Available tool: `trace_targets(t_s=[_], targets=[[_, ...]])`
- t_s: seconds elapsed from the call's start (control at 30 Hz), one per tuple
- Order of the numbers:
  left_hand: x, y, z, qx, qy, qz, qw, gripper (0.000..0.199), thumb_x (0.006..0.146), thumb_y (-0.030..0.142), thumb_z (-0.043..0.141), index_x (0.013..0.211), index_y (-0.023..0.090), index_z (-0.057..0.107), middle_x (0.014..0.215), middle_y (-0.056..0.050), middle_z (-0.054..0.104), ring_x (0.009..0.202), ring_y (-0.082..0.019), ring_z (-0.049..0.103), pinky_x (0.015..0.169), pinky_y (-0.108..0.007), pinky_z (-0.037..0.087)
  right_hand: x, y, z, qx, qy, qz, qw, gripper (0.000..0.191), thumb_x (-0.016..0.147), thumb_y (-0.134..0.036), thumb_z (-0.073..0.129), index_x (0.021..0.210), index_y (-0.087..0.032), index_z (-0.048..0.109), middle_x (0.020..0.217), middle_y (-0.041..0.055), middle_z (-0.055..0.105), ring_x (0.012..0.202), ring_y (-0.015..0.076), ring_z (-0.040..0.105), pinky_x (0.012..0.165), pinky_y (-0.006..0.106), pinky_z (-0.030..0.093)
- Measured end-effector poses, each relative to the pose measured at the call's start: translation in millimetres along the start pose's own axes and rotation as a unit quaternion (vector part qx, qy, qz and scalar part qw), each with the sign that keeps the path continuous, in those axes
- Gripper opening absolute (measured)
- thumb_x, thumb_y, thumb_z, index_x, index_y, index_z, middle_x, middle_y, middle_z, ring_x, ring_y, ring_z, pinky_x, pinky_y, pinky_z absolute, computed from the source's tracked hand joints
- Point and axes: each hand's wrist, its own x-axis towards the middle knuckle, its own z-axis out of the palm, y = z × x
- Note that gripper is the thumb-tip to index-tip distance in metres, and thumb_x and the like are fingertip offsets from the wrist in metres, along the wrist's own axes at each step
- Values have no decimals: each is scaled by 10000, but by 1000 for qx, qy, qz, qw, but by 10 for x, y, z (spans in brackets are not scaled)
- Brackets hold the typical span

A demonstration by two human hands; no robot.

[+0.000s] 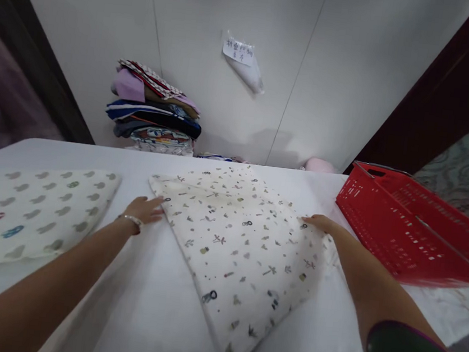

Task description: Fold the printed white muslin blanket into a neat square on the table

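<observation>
A white cloth printed with small plants and figures (247, 251) lies folded on the white table, one corner pointing toward me. At its left edge is my left hand (143, 211), fingers stretched and spread, the fingertips touching the fabric. A light bracelet (133, 221) circles that wrist. On the opposite side my right hand (320, 223) reaches over the cloth's right edge with fingers extended onto the print; its thumb is hard to make out. Left of my left arm rests another pale cloth with grey, red and blue shapes (40, 205).
A red plastic basket (382, 215) stands on the table's right side, close to my right forearm. Folded fabrics (157, 113) are stacked at the back left against the grey wall (278, 11). A handwritten paper (238, 51) hangs there. The white tabletop (152, 302) reaches toward me.
</observation>
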Motion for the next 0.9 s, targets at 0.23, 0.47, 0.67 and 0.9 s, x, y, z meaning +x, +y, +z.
trace_targets(t_s=[0.23, 0.47, 0.67, 0.9], targets=[[-1433, -417, 487, -101, -129, -100, 981, 772, 753, 299, 617, 1380, 150, 194, 1132, -169, 580, 703, -170, 631, 666, -343, 539, -583, 496, -92, 64, -32, 29, 997, 406, 670, -421, 662, 942, -120, 655, 1023, 124, 644, 903, 245, 611, 702, 295, 478], [-2389, -718, 944, -43, -236, -111, 965, 530, 712, 382, 637, 1146, 144, 447, 816, -79, 654, 582, -154, 613, 624, -322, 538, -871, 636, -56, 104, -2, 39, 994, 411, 683, -341, 655, 1024, -113, 627, 985, 118, 649, 849, 234, 621, 592, 264, 489], [-2492, -834, 1019, -16, -133, -66, 989, 307, 628, 199, 648, 912, 173, 533, 810, -65, 661, 691, -206, 635, 568, -321, 529, -1073, 691, 5, 181, 8, 25, 983, 389, 774, -275, 554, 1140, -144, 566, 974, 100, 653, 838, 180, 621, 563, 198, 484], [-2475, -1068, 458, 70, -109, -67, 989, 186, 617, 239, 608, 776, 199, 521, 567, -4, 592, 521, -185, 586, 461, -290, 487, -1404, 864, 246, 230, -69, -21, 971, 345, 727, -260, 626, 1046, -132, 597, 871, 62, 680, 699, 138, 627, 549, 190, 491]])
